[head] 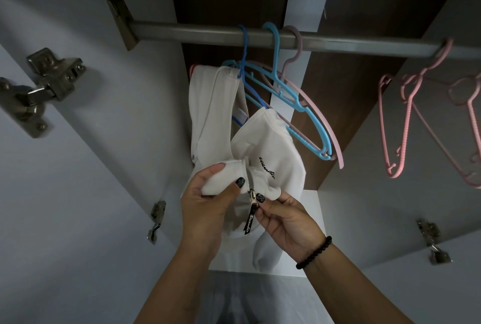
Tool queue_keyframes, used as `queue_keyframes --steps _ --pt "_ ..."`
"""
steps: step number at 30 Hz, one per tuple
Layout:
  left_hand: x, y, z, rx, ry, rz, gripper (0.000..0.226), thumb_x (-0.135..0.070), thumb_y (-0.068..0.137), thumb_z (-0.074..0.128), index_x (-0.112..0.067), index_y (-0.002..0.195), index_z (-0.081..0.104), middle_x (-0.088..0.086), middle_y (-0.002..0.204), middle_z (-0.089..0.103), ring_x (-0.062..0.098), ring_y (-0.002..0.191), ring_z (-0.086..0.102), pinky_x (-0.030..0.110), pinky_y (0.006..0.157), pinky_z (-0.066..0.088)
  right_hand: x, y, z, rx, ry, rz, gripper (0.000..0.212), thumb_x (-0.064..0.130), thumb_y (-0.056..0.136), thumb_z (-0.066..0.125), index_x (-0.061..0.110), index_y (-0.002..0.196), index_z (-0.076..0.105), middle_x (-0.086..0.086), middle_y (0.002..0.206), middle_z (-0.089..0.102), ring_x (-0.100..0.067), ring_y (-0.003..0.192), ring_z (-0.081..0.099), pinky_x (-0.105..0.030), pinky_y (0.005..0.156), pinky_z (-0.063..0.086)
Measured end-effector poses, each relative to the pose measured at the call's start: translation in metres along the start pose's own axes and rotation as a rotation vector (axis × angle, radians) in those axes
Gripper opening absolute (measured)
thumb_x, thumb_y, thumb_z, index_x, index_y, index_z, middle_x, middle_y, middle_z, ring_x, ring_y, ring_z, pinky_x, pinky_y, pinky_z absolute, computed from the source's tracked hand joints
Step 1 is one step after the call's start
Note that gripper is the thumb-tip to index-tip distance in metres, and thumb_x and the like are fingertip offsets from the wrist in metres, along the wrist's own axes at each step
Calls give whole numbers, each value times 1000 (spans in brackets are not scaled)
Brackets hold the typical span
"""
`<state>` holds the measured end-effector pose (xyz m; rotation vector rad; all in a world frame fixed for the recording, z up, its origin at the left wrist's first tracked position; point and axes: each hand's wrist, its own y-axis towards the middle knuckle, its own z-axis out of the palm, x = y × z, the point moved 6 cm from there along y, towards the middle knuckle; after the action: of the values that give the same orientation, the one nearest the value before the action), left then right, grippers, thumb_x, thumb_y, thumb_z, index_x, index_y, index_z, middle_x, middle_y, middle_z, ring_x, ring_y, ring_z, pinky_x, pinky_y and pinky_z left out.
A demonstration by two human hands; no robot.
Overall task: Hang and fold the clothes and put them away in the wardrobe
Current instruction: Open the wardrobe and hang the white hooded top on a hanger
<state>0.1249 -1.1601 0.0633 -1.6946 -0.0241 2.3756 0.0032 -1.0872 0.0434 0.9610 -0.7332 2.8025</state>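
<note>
Hanging from the wardrobe rail [197,33] on a blue hanger [246,63], the white jacket [273,146] sits beside empty blue and pink hangers. The left hand [208,193] grips the left front hem. The right hand [283,215] pinches the zipper pull [252,197].

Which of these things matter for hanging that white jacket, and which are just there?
In use:
white zip jacket
dark blue hanger carrying it
zip pull
left hand, gripping the fabric
right hand, pinching the zip
wardrobe rail

Just there:
light blue hanger
pink hangers
door hinges
</note>
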Motion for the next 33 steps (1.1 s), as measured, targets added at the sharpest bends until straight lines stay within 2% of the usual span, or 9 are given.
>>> queue_keyframes --steps 11,15,19,21,23,25,27,30,33 --pt "1 -5 0 21 42 11 37 12 73 72 -17 96 68 -14 86 74 3 82 70 20 64 56 -1 -1 -1 -21 14 8 28 -8 68 62 0 95 68 -12 85 71 -16 70 68 -21 61 56" --pt "1 -5 2 60 59 8 37 12 72 73 -18 95 67 -13 87 74 3 83 70 19 66 56 -2 -1 -2 -43 28 2 27 -8 67 62 1 91 69 -12 84 71 -16 69 68 -21 61 56" --pt "2 -3 3 138 141 -4 36 9 71 75 -17 95 68 -5 92 73 6 83 69 18 66 54 -1 -2 -5 -89 47 -36 21 -8 64 62 4 78 74 -11 79 72 -14 65 68 -21 58 56" --pt "3 -1 4 190 221 -15 35 6 71 77 -16 95 67 -7 88 73 6 81 69 21 67 55 0 -3 -6 -114 41 -56 22 -9 66 61 3 81 72 -10 78 72 -13 64 68 -20 57 55" --pt "2 2 3 233 304 -27 34 5 71 78 -16 96 67 -6 86 72 11 81 68 30 71 59 -1 -4 -5 -133 30 -67 23 -13 74 57 2 88 68 -9 78 72 -13 65 69 -20 56 55" --pt "0 6 3 266 372 -32 34 4 72 78 -18 96 66 0 91 72 18 85 67 41 79 59 -4 -5 -5 -159 27 -75 24 -16 81 53 2 90 67 -8 78 73 -12 66 69 -19 57 55" --pt "-1 8 4 283 408 -35 34 4 73 78 -18 96 66 4 95 71 20 87 66 46 82 57 -7 -6 -7 -187 30 -75 23 -14 83 54 3 91 67 -7 79 73 -11 67 69 -18 58 55" --pt "0 7 1 267 443 -25 35 0 75 78 -19 102 64 0 100 69 14 86 66 39 81 58 -6 -7 -7 -215 -5 -49 17 -10 84 58 0 94 66 -10 83 72 -13 69 69 -19 60 56" --pt "3 5 -1 258 500 -11 42 -4 78 76 -24 109 57 -2 102 65 11 79 66 31 75 58 -2 -8 -7 -255 -188 2 6 -4 87 61 0 90 64 -12 78 71 -15 66 69 -22 61 57"
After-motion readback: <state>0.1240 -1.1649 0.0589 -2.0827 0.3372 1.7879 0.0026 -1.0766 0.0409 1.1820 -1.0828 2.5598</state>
